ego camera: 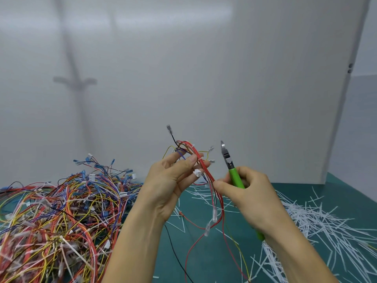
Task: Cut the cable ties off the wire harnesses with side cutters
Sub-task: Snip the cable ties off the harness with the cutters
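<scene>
Harness: A slim wire harness (pixel 205 168), mostly red leads, was held in the air above the green mat (pixel 204 260), between the two hands.
Left hand: The left hand (pixel 173 180) pinched the bundle near its top between thumb and fingers, with loose terminal ends fanning out above.
Right hand: The right hand (pixel 251 193) was curled round the green handles of the side cutters (pixel 234 174). The blades pointed up, near the wires but clear of them. A fingertip also steadied the leads lower down.
Cable tie: What looked like a white cable tie (pixel 201 159) circled the bundle by the left thumb, though it was too small to be sure.
Handling: The harness appeared light and limp, and likely to sag and swing wherever it was unsupported. Its thin insulation could easily be nicked.
Where to hold: The bundle was probably best pinched close on either side of the tie, so that the strap stood taut for the blade tips.
Surroundings: A tangled pile of harnesses (pixel 61 211) lay to the left, and white cut ties (pixel 318 221) were strewn to the right.
</scene>
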